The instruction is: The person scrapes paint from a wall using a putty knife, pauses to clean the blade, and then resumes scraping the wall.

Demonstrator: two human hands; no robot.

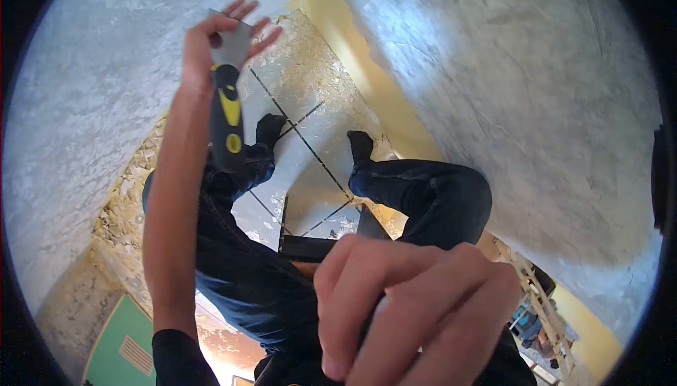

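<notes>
My left hand [199, 47] is raised at the upper left, with a putty knife [227, 121] held by its grey metal blade. The thumb presses on the blade while the other fingers spread out behind it. The black and yellow handle hangs down along my forearm. Close to the camera at the bottom, my right hand [423, 301] is curled, its knuckles toward me. A dark bit shows between its fingers, but what it is stays hidden.
Grey plastered walls [508, 104] rise on both sides, with a yellow strip [345, 40] low on the right one. My legs straddle a tiled floor [303, 153] with flaked patches. A green panel [123, 344] is at lower left, a wooden frame [539, 308] at lower right.
</notes>
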